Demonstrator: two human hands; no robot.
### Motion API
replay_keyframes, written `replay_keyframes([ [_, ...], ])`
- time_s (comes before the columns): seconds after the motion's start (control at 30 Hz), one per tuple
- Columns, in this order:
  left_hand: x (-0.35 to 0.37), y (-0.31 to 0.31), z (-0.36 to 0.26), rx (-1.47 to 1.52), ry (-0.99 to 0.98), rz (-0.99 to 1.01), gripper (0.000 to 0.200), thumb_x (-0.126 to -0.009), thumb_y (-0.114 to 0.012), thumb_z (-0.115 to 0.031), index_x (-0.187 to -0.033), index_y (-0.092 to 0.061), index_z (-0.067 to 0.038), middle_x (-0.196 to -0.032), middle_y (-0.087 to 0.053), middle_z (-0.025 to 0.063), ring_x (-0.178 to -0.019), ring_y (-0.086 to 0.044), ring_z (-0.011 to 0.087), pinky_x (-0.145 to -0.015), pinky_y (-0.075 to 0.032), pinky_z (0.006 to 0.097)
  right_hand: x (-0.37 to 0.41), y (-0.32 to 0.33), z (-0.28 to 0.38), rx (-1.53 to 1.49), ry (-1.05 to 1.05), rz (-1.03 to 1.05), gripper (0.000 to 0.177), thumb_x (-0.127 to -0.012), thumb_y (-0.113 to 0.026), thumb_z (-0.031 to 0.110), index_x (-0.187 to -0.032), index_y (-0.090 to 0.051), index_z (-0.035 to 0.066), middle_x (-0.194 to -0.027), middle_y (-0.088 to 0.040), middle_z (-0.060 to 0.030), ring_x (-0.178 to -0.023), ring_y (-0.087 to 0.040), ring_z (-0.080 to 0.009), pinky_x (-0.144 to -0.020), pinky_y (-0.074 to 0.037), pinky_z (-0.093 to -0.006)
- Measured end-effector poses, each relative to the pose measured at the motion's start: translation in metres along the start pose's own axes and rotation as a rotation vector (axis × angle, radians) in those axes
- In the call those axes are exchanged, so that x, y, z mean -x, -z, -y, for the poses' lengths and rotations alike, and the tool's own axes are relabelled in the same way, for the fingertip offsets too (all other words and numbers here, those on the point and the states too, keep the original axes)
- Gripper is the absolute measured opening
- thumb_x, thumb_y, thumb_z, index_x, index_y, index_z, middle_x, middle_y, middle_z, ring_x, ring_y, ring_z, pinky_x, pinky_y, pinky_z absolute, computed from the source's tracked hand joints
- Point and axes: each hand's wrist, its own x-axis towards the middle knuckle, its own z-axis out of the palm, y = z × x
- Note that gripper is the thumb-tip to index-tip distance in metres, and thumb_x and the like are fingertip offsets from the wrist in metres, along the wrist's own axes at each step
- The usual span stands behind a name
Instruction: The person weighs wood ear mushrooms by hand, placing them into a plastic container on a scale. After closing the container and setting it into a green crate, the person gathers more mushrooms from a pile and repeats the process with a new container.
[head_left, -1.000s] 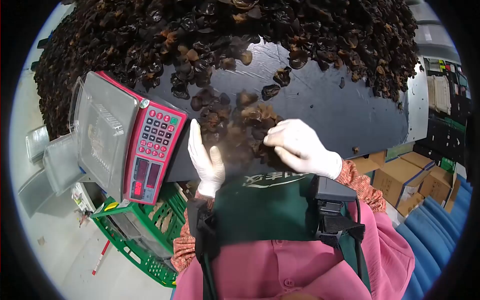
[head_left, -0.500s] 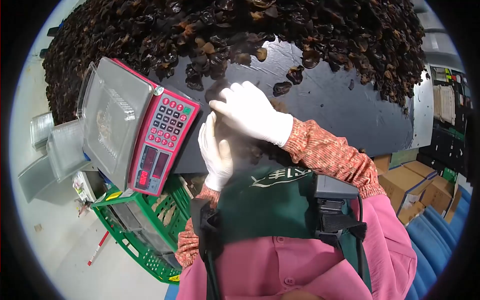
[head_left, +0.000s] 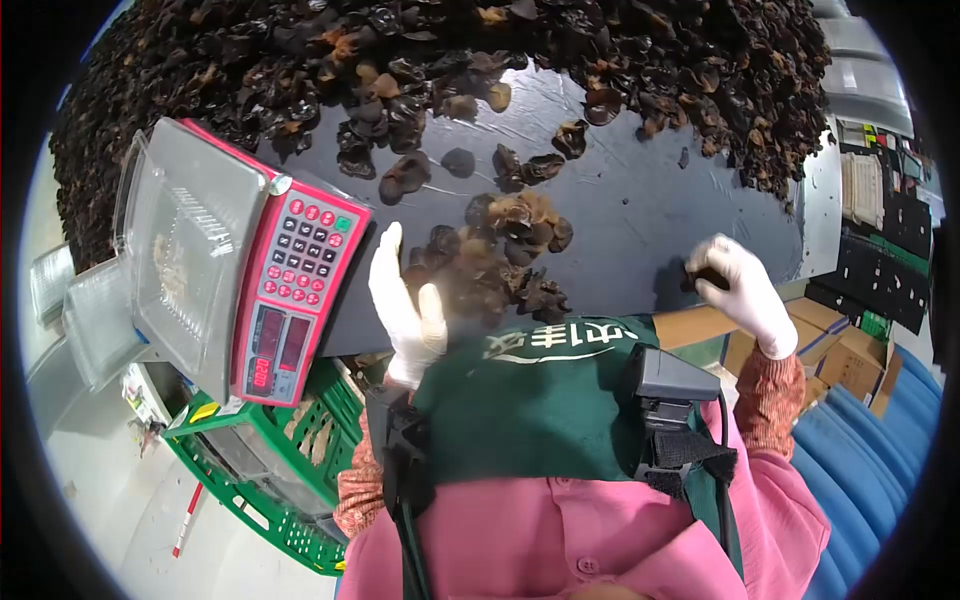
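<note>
The left hand (head_left: 405, 305), in a white glove, stands on its little-finger edge on the dark surface (head_left: 640, 215), just to the right of the scale (head_left: 290, 290). Its fingers are straight, pressed together and pointing away from the body. The thumb is lifted apart, so the hand is open and grips nothing. Its palm faces away from the scale, toward the small pile (head_left: 500, 265) of dried, curled black fungus that lies against it on the far side from the scale.

The right hand (head_left: 745, 290), also gloved, is far to the right of the scale, past the small pile, at the near edge of the surface. The wrist is bent and raised, and the patterned sleeve runs down toward the body. Its fingers are curled shut around a dark piece (head_left: 703, 277) of the same fungus, which shows between fingertips and thumb.

A clear tray (head_left: 185, 240) rests on the scale's platform, left of its red keypad. Beyond the scale, the big heap (head_left: 560, 50) of fungus covers the far part of the surface. Below the scale sits a green crate (head_left: 285, 455). Left of the scale are more clear trays (head_left: 85, 315).
</note>
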Motion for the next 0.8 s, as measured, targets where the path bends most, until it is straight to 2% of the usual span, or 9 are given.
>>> replay_keyframes([
  [0.07,0.000,0.000,0.003,-0.024,-0.021,0.010,0.062,-0.106,-0.046,-0.025,-0.155,-0.033,0.010,-0.156,-0.045,0.0244,-0.143,-0.046,0.0355,-0.122,-0.031,0.0433,0.026,-0.003,-0.006,0.301,-0.143,0.166,0.030,-0.079,-0.076,0.010,-0.109,-0.072,0.007,-0.110,-0.069,-0.0108,-0.101,-0.067,-0.0321,-0.090,-0.055,-0.0415],
  [0.17,-0.001,0.000,-0.001,-0.046,0.032,0.022,0.064,-0.105,-0.047,-0.029,-0.156,-0.035,0.007,-0.156,-0.046,0.0231,-0.143,-0.046,0.0358,-0.121,-0.031,0.0448,0.016,-0.014,0.005,0.240,0.049,-0.121,0.034,-0.082,-0.076,0.013,-0.116,-0.071,0.009,-0.113,-0.070,-0.0089,-0.102,-0.067,-0.0306,-0.090,-0.055,-0.0399],
  [0.27,0.001,-0.002,-0.003,-0.038,0.082,0.014,0.064,-0.101,-0.051,-0.027,-0.155,-0.038,0.005,-0.155,-0.047,0.0227,-0.142,-0.045,0.0381,-0.121,-0.031,0.0474,-0.042,-0.030,0.029,0.188,0.248,-0.404,0.033,-0.089,-0.072,0.014,-0.122,-0.069,0.011,-0.116,-0.071,-0.0081,-0.105,-0.067,-0.0287,-0.092,-0.054,-0.0374],
  [0.43,0.001,-0.001,-0.009,-0.057,0.101,0.012,0.062,-0.099,-0.050,-0.018,-0.155,-0.037,0.005,-0.156,-0.046,0.0225,-0.144,-0.044,0.0378,-0.122,-0.030,0.0469,-0.140,-0.060,0.060,0.184,0.453,-0.596,0.032,-0.087,-0.071,0.015,-0.119,-0.069,0.008,-0.113,-0.070,-0.0089,-0.101,-0.067,-0.0287,-0.089,-0.054,-0.0376],
  [0.57,0.001,-0.002,-0.011,-0.011,0.126,-0.010,0.064,-0.095,-0.051,-0.011,-0.155,-0.037,0.005,-0.156,-0.046,0.0227,-0.144,-0.043,0.0379,-0.122,-0.030,0.0471,-0.177,-0.088,0.076,0.080,0.581,-0.680,0.040,-0.094,-0.066,0.026,-0.129,-0.065,0.007,-0.133,-0.064,-0.0145,-0.122,-0.060,-0.0324,-0.107,-0.046,-0.0444],
  [0.63,0.000,-0.002,-0.010,-0.025,0.099,-0.009,0.066,-0.093,-0.051,-0.008,-0.155,-0.036,0.005,-0.155,-0.046,0.0229,-0.144,-0.044,0.0374,-0.122,-0.030,0.0472,-0.177,-0.108,0.078,0.201,0.630,-0.589,0.039,-0.099,-0.062,0.028,-0.130,-0.064,0.005,-0.139,-0.062,-0.0154,-0.133,-0.053,-0.0324,-0.118,-0.036,-0.0490],
  [0.67,0.002,0.000,-0.004,0.013,0.130,0.018,0.074,-0.088,-0.062,-0.010,-0.156,-0.037,0.003,-0.158,-0.043,0.0220,-0.146,-0.040,0.0375,-0.122,-0.031,0.0483,-0.172,-0.118,0.076,0.105,0.685,-0.553,0.037,-0.099,-0.063,0.026,-0.129,-0.065,0.005,-0.137,-0.063,-0.0149,-0.132,-0.054,-0.0321,-0.118,-0.036,-0.0493],
  [0.77,0.000,0.002,-0.010,0.035,0.123,0.070,0.090,-0.080,-0.078,-0.019,-0.158,-0.037,-0.002,-0.161,-0.038,0.0206,-0.149,-0.036,0.0381,-0.121,-0.031,0.0488,-0.142,-0.124,0.077,-0.069,0.731,-0.370,0.033,-0.100,-0.063,0.021,-0.129,-0.066,0.005,-0.132,-0.066,-0.0143,-0.130,-0.057,-0.0316,-0.118,-0.036,-0.0499],
  [0.8,0.001,0.005,-0.007,-0.030,0.105,0.118,0.110,-0.068,-0.091,-0.029,-0.160,-0.035,-0.005,-0.165,-0.032,0.0206,-0.151,-0.031,0.0395,-0.122,-0.029,0.0513,-0.130,-0.126,0.073,-0.092,0.736,-0.348,0.034,-0.100,-0.063,0.021,-0.130,-0.066,0.005,-0.133,-0.066,-0.0147,-0.130,-0.057,-0.0318,-0.118,-0.036,-0.0499],
])
